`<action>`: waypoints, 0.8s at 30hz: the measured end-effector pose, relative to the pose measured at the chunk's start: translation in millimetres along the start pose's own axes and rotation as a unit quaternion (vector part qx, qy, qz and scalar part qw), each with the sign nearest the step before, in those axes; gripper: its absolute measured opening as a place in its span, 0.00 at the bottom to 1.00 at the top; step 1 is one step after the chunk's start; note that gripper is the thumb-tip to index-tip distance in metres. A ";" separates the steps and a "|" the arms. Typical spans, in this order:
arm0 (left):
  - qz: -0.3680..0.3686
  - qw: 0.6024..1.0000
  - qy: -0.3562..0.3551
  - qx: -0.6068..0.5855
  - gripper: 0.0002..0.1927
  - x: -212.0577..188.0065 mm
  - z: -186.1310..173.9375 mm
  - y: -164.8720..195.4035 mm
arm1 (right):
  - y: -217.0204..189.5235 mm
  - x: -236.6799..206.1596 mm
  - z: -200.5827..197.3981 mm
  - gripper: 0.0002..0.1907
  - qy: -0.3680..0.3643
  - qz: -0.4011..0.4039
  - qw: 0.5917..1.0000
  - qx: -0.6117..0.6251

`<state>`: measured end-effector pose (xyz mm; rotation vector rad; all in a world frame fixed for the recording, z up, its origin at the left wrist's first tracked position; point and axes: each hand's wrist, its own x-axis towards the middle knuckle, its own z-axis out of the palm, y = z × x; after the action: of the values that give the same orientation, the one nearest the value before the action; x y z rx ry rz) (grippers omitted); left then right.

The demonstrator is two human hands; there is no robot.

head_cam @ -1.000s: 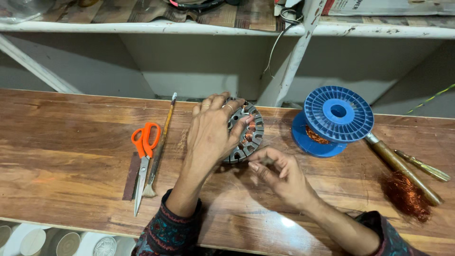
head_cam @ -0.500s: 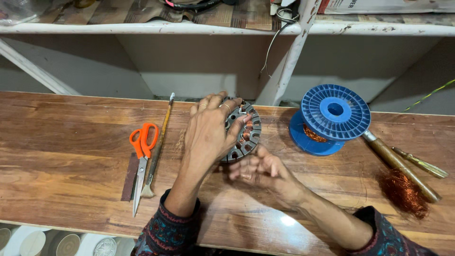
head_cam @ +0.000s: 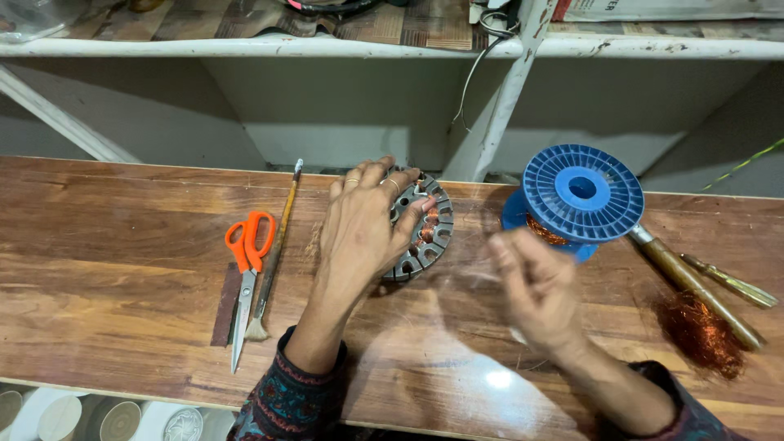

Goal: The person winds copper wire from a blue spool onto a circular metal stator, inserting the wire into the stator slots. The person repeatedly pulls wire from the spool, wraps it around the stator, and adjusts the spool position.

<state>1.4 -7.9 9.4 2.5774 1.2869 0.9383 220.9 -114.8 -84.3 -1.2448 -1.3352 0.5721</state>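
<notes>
Stretching below white shelves, the wooden bench [head_cam: 122, 245] is bearing a blue wire spool [head_cam: 578, 196]; left of it, the left hand [head_cam: 359, 233] is grasping the slotted metal stator [head_cam: 425, 229], half hiding it. The right hand [head_cam: 535, 290] is blurring, its grip unreadable.

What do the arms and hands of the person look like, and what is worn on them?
Both hands are bare, without gloves. The left hand wears thin gold-coloured rings on two fingers. Dark sleeves with a red and teal pattern are pushed up both forearms. The right hand is blurred, so rings cannot be told there.
</notes>
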 end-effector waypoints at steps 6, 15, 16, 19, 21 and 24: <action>0.006 1.000 0.005 0.001 0.24 -1.1 -0.5 -0.3 | -17.6 23.4 3.5 0.06 -0.318 0.251 0.832 -0.379; 0.018 1.000 0.020 0.007 0.24 -1.7 -0.5 -0.1 | -44.0 21.1 9.1 0.17 -0.121 -0.190 0.930 -0.292; 0.020 1.000 0.021 0.004 0.24 -1.6 -0.3 0.1 | -46.2 20.0 9.9 0.18 -0.143 -0.170 0.956 -0.194; 0.018 1.000 0.025 0.000 0.24 -2.3 -0.2 -0.3 | -44.8 15.5 18.2 0.17 -0.205 -0.079 0.974 0.055; 0.019 0.999 0.026 0.002 0.24 -1.9 0.9 -0.1 | -38.0 13.4 25.8 0.13 -0.238 0.017 0.961 0.142; 0.009 1.000 0.015 0.009 0.23 -0.8 1.5 -0.9 | -27.0 3.3 32.5 0.03 -0.258 0.051 0.937 0.229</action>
<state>1.3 -7.7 7.5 2.6025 1.2890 0.9749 183.1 -109.6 -66.0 -0.8029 -1.4511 1.2710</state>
